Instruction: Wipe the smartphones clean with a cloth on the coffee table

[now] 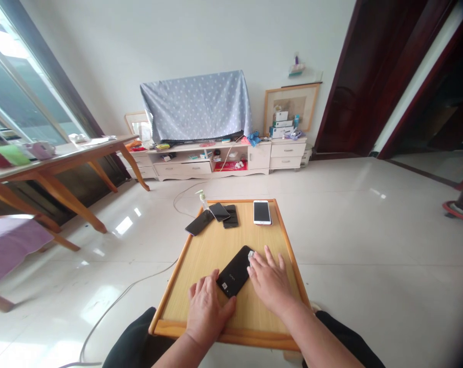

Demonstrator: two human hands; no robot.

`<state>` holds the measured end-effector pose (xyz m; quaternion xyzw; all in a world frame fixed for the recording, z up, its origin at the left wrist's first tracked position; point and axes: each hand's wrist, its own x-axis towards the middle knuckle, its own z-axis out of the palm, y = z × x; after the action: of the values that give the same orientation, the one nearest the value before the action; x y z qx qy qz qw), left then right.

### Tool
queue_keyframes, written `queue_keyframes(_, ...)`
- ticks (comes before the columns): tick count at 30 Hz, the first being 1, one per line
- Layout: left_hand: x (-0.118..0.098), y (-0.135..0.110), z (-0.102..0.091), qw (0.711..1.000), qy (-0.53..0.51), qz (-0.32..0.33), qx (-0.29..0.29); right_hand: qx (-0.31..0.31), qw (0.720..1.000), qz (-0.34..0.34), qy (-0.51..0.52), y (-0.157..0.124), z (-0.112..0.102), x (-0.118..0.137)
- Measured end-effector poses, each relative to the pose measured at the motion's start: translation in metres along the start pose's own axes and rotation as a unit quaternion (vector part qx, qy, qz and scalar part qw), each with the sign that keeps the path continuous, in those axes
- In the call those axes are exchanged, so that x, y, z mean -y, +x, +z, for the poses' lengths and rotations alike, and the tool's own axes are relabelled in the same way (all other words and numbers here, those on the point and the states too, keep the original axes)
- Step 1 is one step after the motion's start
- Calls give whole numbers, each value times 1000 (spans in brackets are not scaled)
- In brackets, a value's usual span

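Observation:
A black phone point(235, 271) lies back up on a wooden tray point(223, 331), near the tray's middle. My left hand point(207, 309) grips its lower left edge, with the thumb and fingers on either side of the corner. My right hand point(268, 282) sits at its upper right edge, pinching a small white wipe point(250, 254) against the phone. At the far end of the tray lie a white phone point(262, 212) and several dark phones, including one point(199, 222) hanging over the rim and others point(219, 211) point(231, 216) overlapping. A pump bottle point(202, 198) stands just past the far corner.
A thin white cable point(139, 273) runs across the tiled floor point(354, 240) left of the tray. A wooden table point(58, 166) stands at the left. A low white cabinet point(212, 166) under a dotted cloth stands at the far wall, and a dark door frame point(369, 76) rises at the right.

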<state>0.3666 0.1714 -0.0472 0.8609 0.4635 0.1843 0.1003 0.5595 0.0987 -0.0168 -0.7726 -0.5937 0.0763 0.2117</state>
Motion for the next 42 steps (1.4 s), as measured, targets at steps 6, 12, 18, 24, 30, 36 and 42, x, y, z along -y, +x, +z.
queue_keyframes(6,5,-1,1,999,-6,32,-7,94,983,-146,66,-11,7,20)
queue_keyframes(12,3,-1,0,999,7,38,-31,65,998,10,8,14,1,2)
queue_keyframes(18,8,2,1,998,-3,56,-19,96,980,-162,63,0,14,28)
queue_keyframes(24,3,2,0,999,7,40,-35,52,998,27,15,38,9,1)
queue_keyframes(30,5,2,2,999,7,47,-27,77,989,-118,55,22,23,20)
queue_keyframes(36,2,0,2,998,17,35,-43,64,998,3,7,29,12,8)
queue_keyframes(42,5,-1,1,999,11,47,-22,118,979,-152,63,-1,11,27)
